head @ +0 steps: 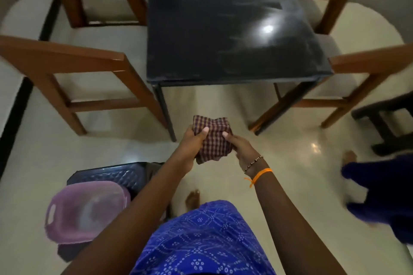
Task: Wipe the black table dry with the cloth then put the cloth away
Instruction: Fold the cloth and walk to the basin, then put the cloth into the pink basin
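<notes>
Left hand (190, 140) and right hand (240, 147) both grip the bunched checked cloth (212, 138) above the floor, black surface (223, 29) at 12 o'clock.

Single head cam, wide-angle, mounted high on the standing wearer, pitched steeply down and forward. Both forearms enter from the bottom edge; left hand (192, 140) and right hand (240, 148) sit near frame centre, close to the lens. Black table (223, 29) fills the upper middle, further off. Edges bow from lens distortion. No second view, so no overlap.
</notes>
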### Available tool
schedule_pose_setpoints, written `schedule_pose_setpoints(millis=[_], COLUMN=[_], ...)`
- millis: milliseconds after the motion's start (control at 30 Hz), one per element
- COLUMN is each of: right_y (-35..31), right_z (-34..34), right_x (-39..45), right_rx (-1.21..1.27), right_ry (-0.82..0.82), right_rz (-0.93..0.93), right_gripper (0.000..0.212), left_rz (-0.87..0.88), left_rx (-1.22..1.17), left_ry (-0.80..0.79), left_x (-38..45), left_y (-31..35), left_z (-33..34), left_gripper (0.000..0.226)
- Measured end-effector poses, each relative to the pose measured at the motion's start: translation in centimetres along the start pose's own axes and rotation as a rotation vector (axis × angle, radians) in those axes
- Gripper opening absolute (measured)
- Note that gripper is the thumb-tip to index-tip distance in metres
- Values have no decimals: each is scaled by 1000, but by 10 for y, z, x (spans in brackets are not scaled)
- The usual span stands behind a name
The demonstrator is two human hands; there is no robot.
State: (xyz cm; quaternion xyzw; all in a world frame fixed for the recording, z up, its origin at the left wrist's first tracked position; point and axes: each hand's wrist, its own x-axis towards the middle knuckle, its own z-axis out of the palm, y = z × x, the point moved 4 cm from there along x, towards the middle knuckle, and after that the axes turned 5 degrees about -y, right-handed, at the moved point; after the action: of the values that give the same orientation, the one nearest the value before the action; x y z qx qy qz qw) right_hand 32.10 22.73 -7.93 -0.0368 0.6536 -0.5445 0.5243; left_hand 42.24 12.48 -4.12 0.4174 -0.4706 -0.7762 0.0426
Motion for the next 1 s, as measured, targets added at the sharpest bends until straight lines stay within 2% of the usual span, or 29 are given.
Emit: schedule_pose_setpoints(millis=[67,133,200,300,500,633,700,833,1000], right_y=[-11,-24,-35,-43,-38,-11,8,46,86], right_z=[17,35,53,78,133,179,207,263,320], right_x=[16,37,55,79,111,111,104,82,60], right_rx=[103,91,3,-137,-399,-587,-687,-900,-1152], right_ry=[-155,-262,-328,-368,-488,-664,-770,-946,-1077], right_rz=[46,89,118,147,200,277,292,229,20], right_gripper=[39,37,35,33,31,36,37,35,34], left_rz=[-12,-20,-31,-35,-71,-19,-12,23,36], left_rx=[-68,-133,-203,-308,-592,-760,-802,-887,-903], left_ry=[41,122,202,285,538,704,826,1076,1174], left_x=[6,12,16,18,9,-14,-33,-74,-110], left_y=[8,14,18,17,-14,-53,-73,-106,-132], left_z=[-15,-33,-48,-66,-96,-114,-126,-153,-193], left_gripper=[34,39,39,25,41,47,43,42,45])
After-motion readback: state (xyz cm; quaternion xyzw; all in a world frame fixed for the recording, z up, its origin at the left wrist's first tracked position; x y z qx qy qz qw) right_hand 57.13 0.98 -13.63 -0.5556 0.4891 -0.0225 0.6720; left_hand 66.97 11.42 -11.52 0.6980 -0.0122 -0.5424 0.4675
